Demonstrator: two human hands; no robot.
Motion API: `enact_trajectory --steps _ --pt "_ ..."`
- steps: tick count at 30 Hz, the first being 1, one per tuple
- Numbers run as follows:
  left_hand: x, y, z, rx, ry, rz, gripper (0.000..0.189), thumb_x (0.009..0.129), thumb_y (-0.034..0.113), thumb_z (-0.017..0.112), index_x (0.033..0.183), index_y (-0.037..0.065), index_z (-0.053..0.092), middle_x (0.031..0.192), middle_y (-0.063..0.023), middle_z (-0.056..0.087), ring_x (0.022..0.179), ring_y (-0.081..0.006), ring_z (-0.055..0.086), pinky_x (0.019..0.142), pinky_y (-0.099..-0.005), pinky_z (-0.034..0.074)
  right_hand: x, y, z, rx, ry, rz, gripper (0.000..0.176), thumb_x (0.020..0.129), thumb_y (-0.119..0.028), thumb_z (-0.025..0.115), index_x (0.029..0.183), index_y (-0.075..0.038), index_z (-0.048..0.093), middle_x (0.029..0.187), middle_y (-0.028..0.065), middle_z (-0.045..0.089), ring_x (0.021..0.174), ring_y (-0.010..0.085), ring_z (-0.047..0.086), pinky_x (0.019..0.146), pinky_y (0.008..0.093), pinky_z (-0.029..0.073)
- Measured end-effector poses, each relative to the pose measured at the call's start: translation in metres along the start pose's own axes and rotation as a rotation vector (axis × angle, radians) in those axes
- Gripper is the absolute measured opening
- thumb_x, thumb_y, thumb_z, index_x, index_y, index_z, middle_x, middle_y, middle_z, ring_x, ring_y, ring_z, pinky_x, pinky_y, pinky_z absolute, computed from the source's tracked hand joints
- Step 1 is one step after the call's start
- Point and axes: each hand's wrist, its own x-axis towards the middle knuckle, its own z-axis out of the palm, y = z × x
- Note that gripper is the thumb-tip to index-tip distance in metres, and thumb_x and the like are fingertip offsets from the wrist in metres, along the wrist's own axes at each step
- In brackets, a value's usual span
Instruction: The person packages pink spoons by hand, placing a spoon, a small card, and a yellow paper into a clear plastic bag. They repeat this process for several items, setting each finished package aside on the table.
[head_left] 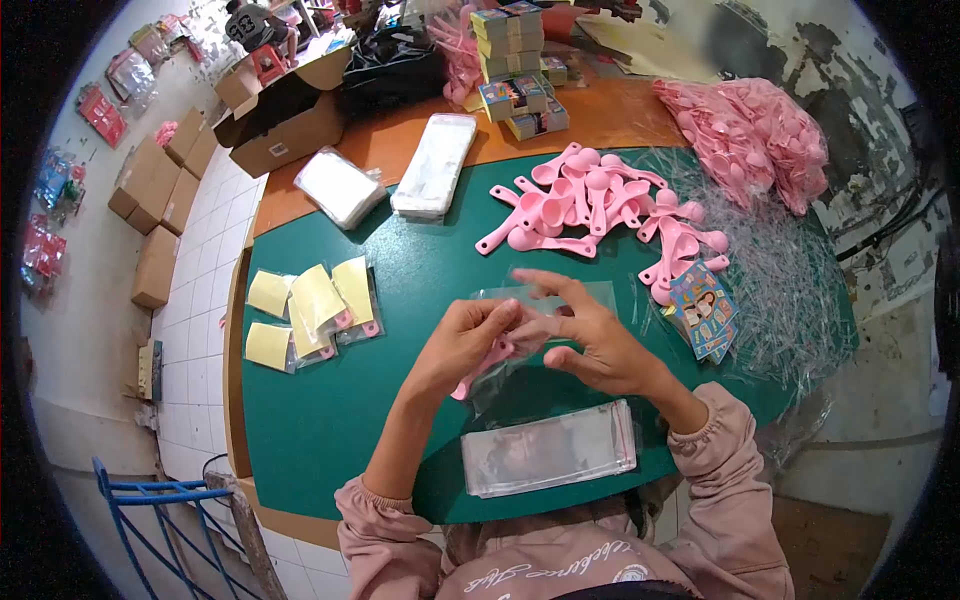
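My left hand (pixel 465 345) pinches a clear plastic bag (pixel 495 385) over the green table top. A pink scoop (pixel 498 352) shows beneath my left fingers, its handle pointing down and left; whether it lies fully inside the bag cannot be made out. At the bag's right side, my right hand (pixel 605 345) has its fingers and thumb apart, and some fingertips may be touching the film. Just below both hands lies a stack of clear bags (pixel 550 452). Beyond them is a pile of pink scoops (pixel 575 200). Printed cards (pixel 703 312) rest to the right.
Packed bags with yellow cards (pixel 318 300) lie at left. Two stacks of bags (pixel 435 165) stand behind, near bundled cards (pixel 512 60). Loose plastic strips (pixel 780 290) and bagged pink scoops (pixel 745 140) occupy the right. A person (pixel 258 28) sits far back.
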Motion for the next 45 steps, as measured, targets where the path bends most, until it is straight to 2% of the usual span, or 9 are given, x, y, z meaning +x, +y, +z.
enact_trajectory --steps 3,9,15,18,25,27,32,39,45 --pt "0.001 0.001 -0.004 -0.081 -0.054 0.08 0.035 0.094 0.025 0.041 0.097 -0.005 0.059 0.083 -0.008 0.063 0.074 -0.0101 0.059 0.06 -0.0194 0.045 -0.007 -0.005 -0.037 -0.082 0.023 0.088 0.035 0.081 -0.039 0.055 0.097 -0.008 0.061 0.119 0.016 0.044 0.099 0.0293 0.048 0.088 0.0371 0.038" --pt "0.006 -0.006 -0.01 -0.131 0.004 0.014 0.035 0.094 0.025 0.039 0.102 -0.005 0.055 0.087 -0.0133 0.063 0.08 -0.0183 0.062 0.067 -0.0237 0.049 -0.092 0.01 -0.108 -0.998 0.325 0.909 0.03 0.07 -0.017 0.064 0.095 -0.002 0.058 0.092 0.0181 0.056 0.087 0.032 0.054 0.07 0.0401 0.044" --pt "0.01 -0.011 -0.007 -0.139 -0.042 0.064 0.035 0.094 0.028 0.039 0.098 -0.003 0.055 0.089 -0.0163 0.062 0.082 -0.02 0.062 0.074 -0.0283 0.05 -0.107 0.014 -0.112 -0.662 0.45 1.038 0.026 0.07 -0.01 0.061 0.094 -0.001 0.056 0.09 0.0183 0.055 0.087 0.0317 0.055 0.07 0.0406 0.043" --pt "0.01 -0.01 -0.008 -0.088 -0.059 0.114 0.032 0.093 0.025 0.04 0.097 -0.003 0.055 0.088 -0.0147 0.062 0.083 -0.0185 0.061 0.075 -0.0279 0.049 -0.128 0.016 -0.119 -1.049 0.462 0.704 0.023 0.071 -0.007 0.059 0.093 -0.001 0.056 0.088 0.0167 0.055 0.078 0.028 0.055 0.068 0.0356 0.042" --pt "0.006 0.0 -0.003 -0.046 -0.091 0.09 0.028 0.093 0.022 0.042 0.097 -0.003 0.055 0.086 -0.0116 0.063 0.079 -0.0149 0.061 0.072 -0.025 0.048 -0.109 -0.011 -0.151 -0.748 0.38 0.648 0.024 0.072 -0.002 0.056 0.096 -0.002 0.057 0.092 0.0177 0.057 0.089 0.0312 0.056 0.071 0.0367 0.045" --pt "0.007 -0.002 -0.003 -0.038 -0.098 0.107 0.028 0.093 0.022 0.042 0.098 -0.002 0.055 0.085 -0.0112 0.063 0.078 -0.0146 0.06 0.071 -0.0244 0.048 -0.107 0.003 -0.164 -1.018 0.468 0.694 0.024 0.072 -0.002 0.056 0.096 -0.001 0.059 0.085 0.0155 0.061 0.081 0.0275 0.06 0.067 0.0329 0.046" --pt "0.008 -0.005 -0.003 -0.029 -0.147 0.143 0.029 0.092 0.023 0.043 0.097 -0.003 0.055 0.086 -0.0107 0.063 0.082 -0.0148 0.06 0.072 -0.0241 0.047 -0.072 -0.026 -0.18 -0.984 0.475 0.712 0.018 0.075 -0.008 0.057 0.09 -0.001 0.06 0.068 0.0093 0.062 0.063 0.0133 0.06 0.057 0.0268 0.044" --pt "0.009 -0.005 0.002 -0.079 -0.158 0.097 0.03 0.091 0.021 0.046 0.097 -0.006 0.058 0.089 -0.011 0.063 0.083 -0.0152 0.06 0.074 -0.025 0.048 -0.017 -0.002 -0.096 -0.192 0.437 0.281 0.015 0.08 -0.01 0.058 0.094 -0.004 0.059 0.069 0.0028 0.059 0.059 0.0065 0.053 0.049 0.0215 0.042" --pt "0.005 -0.003 -0.002 -0.032 -0.067 0.067 0.028 0.09 0.019 0.049 0.097 -0.007 0.059 0.083 -0.0091 0.064 0.078 -0.0126 0.061 0.068 -0.0226 0.048 0.007 -0.013 -0.058 0.003 0.178 0.402 0.015 0.079 -0.008 0.059 0.093 -0.002 0.058 0.071 0.0031 0.059 0.063 0.0052 0.054 0.054 0.0212 0.043"
